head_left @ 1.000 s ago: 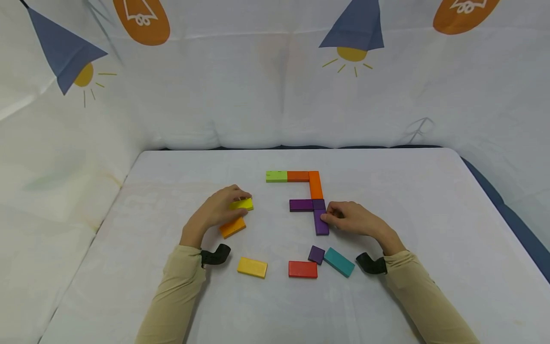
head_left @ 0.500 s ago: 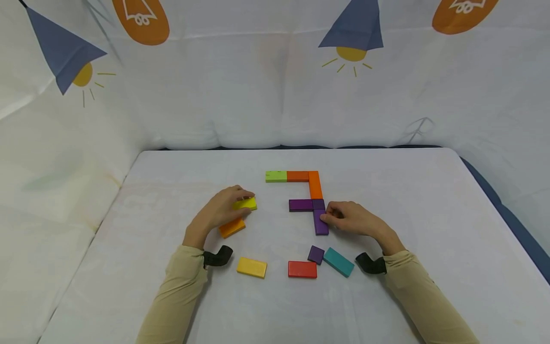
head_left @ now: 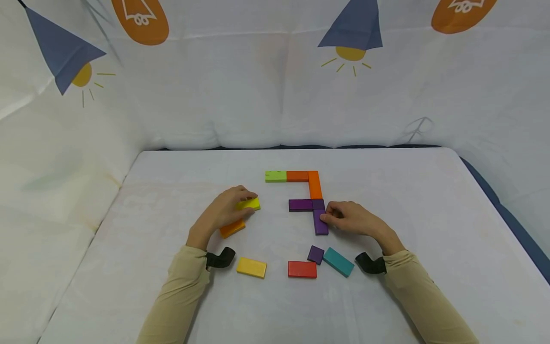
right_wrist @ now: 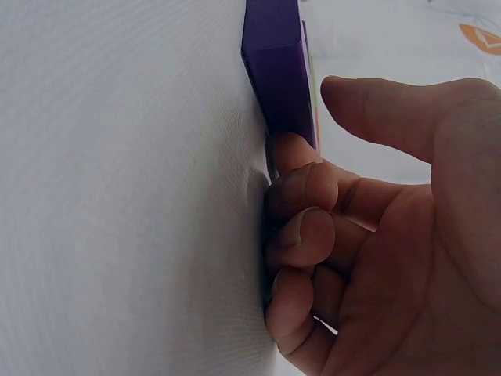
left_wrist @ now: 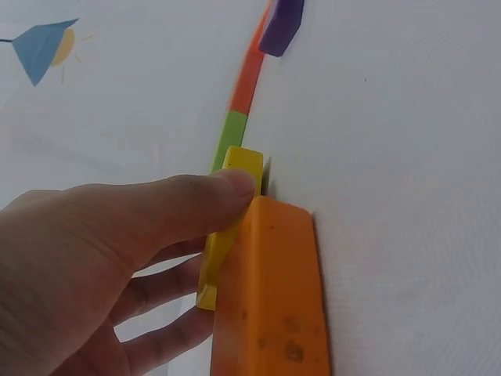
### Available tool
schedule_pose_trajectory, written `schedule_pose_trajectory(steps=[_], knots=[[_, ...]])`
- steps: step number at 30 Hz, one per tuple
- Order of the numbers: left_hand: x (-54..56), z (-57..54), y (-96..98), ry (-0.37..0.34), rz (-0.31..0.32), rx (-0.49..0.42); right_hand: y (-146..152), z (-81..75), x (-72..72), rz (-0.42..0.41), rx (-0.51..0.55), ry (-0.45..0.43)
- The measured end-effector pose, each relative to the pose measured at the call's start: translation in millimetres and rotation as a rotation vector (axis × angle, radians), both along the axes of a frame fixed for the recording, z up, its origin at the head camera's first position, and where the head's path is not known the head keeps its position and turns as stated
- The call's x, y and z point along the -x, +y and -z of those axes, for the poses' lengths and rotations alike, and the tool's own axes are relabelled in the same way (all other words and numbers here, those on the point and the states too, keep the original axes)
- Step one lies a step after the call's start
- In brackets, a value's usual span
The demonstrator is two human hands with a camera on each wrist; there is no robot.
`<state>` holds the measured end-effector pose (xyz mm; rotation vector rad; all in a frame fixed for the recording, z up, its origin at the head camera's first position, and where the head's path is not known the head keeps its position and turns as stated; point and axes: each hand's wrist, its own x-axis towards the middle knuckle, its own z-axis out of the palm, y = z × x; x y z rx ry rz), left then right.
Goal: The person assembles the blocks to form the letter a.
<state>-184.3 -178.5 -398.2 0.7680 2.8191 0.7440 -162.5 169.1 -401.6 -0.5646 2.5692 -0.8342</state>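
My left hand (head_left: 225, 205) pinches a bright yellow wooden block (head_left: 252, 204) between thumb and fingers, close over the white table. Beneath and in front of that hand lies a light orange block (head_left: 233, 229), which fills much of the lower left wrist view. Loosely curled, my right hand (head_left: 354, 219) rests beside a long purple block (head_left: 320, 224). In the right wrist view an index fingertip (right_wrist: 293, 150) is right at the side of this block, with the thumb (right_wrist: 368, 106) a little above its top. The purple block lies below a small dark purple block (head_left: 318, 204) and a sideways purple block (head_left: 300, 205).
An upright orange block (head_left: 315, 185), a dark orange block (head_left: 297, 176) and a lime green block (head_left: 276, 177) continue the row. Nearer are a golden yellow block (head_left: 251, 267), a red block (head_left: 302, 269), a purple cube (head_left: 315, 254) and a teal block (head_left: 338, 262).
My left hand has moved a short way right, carrying the bright yellow block off from above the light orange one. The right hand stays in place by the long purple block.
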Motion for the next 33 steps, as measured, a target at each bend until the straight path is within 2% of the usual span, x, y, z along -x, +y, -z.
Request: schedule_pose_trajectory(steps=[13, 22, 33], knots=[[-0.1, 4.2, 10.3, 0.009, -0.018, 0.004, 0, 1.6, 0.8, 0.002, -0.007, -0.004], [-0.2, 6.5, 16.2, 0.078, -0.008, -0.008, 0, 2.0, 2.1, 0.003, -0.01, -0.009], [-0.8, 5.9, 20.1, 0.092, -0.026, -0.006, 0, 3.0, 3.0, 0.003, -0.022, -0.006]])
